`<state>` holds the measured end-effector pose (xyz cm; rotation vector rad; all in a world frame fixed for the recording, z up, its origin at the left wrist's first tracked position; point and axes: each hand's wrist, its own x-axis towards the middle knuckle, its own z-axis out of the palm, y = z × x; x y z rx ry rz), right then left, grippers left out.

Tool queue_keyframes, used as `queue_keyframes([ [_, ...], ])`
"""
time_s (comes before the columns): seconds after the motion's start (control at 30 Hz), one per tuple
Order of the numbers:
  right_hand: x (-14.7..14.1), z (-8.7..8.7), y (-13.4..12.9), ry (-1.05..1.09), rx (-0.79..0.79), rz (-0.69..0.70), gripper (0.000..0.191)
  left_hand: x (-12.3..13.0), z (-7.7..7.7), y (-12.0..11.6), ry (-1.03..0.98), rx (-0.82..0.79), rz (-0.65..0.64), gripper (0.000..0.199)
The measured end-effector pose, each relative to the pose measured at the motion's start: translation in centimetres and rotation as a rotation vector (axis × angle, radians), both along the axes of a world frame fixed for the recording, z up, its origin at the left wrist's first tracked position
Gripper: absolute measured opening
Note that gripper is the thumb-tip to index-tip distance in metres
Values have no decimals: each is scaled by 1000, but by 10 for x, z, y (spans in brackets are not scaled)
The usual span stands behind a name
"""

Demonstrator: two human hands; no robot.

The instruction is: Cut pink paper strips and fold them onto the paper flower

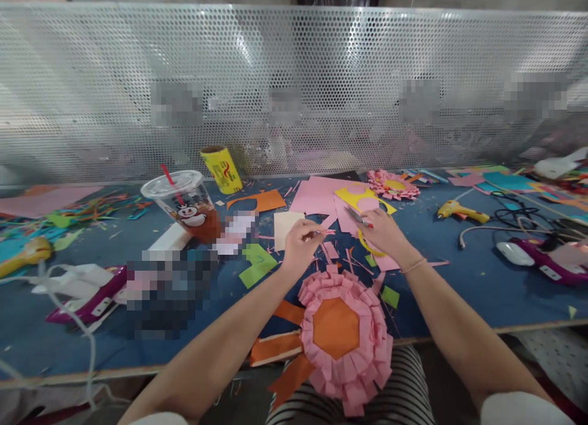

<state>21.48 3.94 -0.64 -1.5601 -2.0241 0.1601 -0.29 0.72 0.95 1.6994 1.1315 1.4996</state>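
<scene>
My left hand is closed, pinching small pink paper strips between thumb and fingers. My right hand grips a pair of scissors, whose blades point up and left; a yellow handle loop shows below the fingers. Nearer to me, a pink paper rosette with an orange centre and orange ribbon tails rests at the table's front edge, above my lap. Pink paper sheets and a yellow sheet with round cut-outs lie just beyond my hands.
A plastic cup with a brown drink and a yellow tube stand left of centre. Another pink rosette lies behind. Glue guns, purple power strips and cables occupy both sides. A perforated metal screen borders the back.
</scene>
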Motion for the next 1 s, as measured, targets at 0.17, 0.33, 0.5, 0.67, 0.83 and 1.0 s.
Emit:
queue_keyframes([
  [0.17, 10, -14, 1, -525, -120, -226, 44, -4, 7, -7, 28, 56, 32, 13],
  [0.33, 9, -14, 4, -456, -213, -286, 47, -4, 10, -14, 3, 107, 4, 19],
  [0.5, 20, -12, 10, -296, -293, -258, 48, -1, 8, -12, -90, -18, -5, 13],
  [0.67, 12, 2, 7, -25, -132, -196, 35, 4, 6, -5, -392, -232, -11, 22],
  [0.83, -13, 9, -15, 494, -204, 302, 43, 2, 2, 3, -523, -342, 11, 36],
  [1.0, -26, 8, -35, 502, -348, 488, 44, 1, 2, 4, -567, -359, 9, 32],
])
